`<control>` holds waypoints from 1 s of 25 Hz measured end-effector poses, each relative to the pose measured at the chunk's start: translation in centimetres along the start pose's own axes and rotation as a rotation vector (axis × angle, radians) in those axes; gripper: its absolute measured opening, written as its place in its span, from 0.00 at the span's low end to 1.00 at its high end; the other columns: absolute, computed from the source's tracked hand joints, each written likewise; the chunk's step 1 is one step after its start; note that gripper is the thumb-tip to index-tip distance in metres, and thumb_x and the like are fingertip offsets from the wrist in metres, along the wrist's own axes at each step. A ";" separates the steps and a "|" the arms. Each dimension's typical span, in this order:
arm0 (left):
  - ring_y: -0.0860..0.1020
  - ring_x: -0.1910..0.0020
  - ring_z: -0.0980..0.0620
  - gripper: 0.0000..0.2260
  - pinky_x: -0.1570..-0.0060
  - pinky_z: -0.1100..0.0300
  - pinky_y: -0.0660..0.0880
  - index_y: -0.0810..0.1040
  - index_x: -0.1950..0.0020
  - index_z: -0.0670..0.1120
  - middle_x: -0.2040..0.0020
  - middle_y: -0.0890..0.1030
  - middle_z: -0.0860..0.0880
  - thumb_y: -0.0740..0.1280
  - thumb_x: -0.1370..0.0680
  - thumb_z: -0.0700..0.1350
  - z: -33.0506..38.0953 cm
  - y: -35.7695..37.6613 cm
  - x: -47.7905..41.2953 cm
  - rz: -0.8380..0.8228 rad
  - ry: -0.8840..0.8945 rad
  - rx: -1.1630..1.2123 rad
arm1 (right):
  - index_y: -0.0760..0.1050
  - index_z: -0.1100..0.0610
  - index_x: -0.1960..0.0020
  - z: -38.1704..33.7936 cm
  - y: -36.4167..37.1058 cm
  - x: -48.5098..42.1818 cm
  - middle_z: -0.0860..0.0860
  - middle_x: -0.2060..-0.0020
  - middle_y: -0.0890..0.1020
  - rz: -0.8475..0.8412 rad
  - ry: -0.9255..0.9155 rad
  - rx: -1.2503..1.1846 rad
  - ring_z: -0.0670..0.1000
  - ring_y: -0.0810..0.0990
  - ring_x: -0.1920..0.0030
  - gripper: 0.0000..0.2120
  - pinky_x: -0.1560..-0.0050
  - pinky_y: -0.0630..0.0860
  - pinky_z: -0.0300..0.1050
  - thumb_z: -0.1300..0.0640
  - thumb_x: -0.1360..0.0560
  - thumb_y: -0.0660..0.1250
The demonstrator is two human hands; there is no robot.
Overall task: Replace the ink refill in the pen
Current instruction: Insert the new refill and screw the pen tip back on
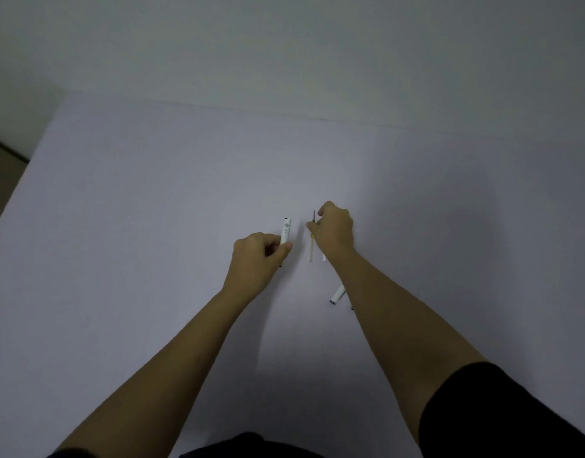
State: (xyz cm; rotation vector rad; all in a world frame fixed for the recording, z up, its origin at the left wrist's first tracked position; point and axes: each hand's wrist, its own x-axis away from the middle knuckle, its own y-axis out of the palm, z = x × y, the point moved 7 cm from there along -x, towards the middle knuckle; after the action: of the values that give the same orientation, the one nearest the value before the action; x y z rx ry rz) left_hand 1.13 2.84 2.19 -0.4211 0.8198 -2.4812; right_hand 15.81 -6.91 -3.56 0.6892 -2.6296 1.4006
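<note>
Surface: pale lilac-grey flat tabletop [152,226], meeting a plain grey-white wall [284,44] along its far edge.
Left hand [256,259]: fingers curled shut around a white cylindrical plastic pen barrel [286,231]; the barrel's far end, bearing a small grey diamond mark, sticks out beyond the thumb and points far and slightly right.
Right hand [334,231]: fingertips pinched on a thin translucent ink refill [312,246] with a dark pointed tip; tip aimed far, pale tail end trailing near, just left of the wrist.
Relation: barrel and refill lie nearly parallel, close but apart, the refill to the right.
Loose part: short white tubular pen piece [336,295] with a dark end, resting on the tabletop near the right forearm, partly hidden by it.
Sleeves: black short sleeve [499,418] on the right upper arm; forearms bare.
</note>
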 end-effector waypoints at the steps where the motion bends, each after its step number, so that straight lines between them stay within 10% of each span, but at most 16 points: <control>1: 0.72 0.76 0.64 0.16 0.72 0.76 0.66 0.78 0.68 0.38 0.78 0.71 0.55 0.67 0.25 0.46 0.0 -0.1 0.0 0.004 0.000 -0.001 | 0.74 0.65 0.46 0.0 0.2 0.0 0.62 0.50 0.82 0.004 0.010 0.014 0.60 0.81 0.49 0.12 0.53 0.75 0.46 0.62 0.27 0.69; 14: 0.77 0.66 0.40 0.13 0.67 0.57 0.69 0.79 0.63 0.38 0.67 0.80 0.36 0.66 0.25 0.47 1.4 -1.0 2.0 -0.045 0.055 -0.083 | 0.80 0.52 0.54 -1.8 -6.8 3.0 0.48 0.60 0.84 0.104 0.099 -0.942 0.45 0.82 0.58 0.05 0.54 0.78 0.40 0.58 0.30 0.71; 25: 0.72 0.65 0.47 0.12 0.67 0.60 0.65 0.79 0.62 0.39 0.65 0.76 0.40 0.65 0.23 0.46 6.3 -2.7 5.5 -0.023 0.188 -0.137 | 0.79 0.51 0.55 -3.5 -10.9 8.4 0.50 0.57 0.84 0.076 -0.006 -1.035 0.47 0.82 0.54 0.04 0.51 0.77 0.40 0.59 0.29 0.70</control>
State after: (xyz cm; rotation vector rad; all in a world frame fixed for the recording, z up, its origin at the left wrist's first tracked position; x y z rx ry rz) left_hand -1.71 -1.16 9.51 -0.2477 1.0694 -2.5224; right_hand 12.48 -12.22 9.16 0.4212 -2.8518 -0.0782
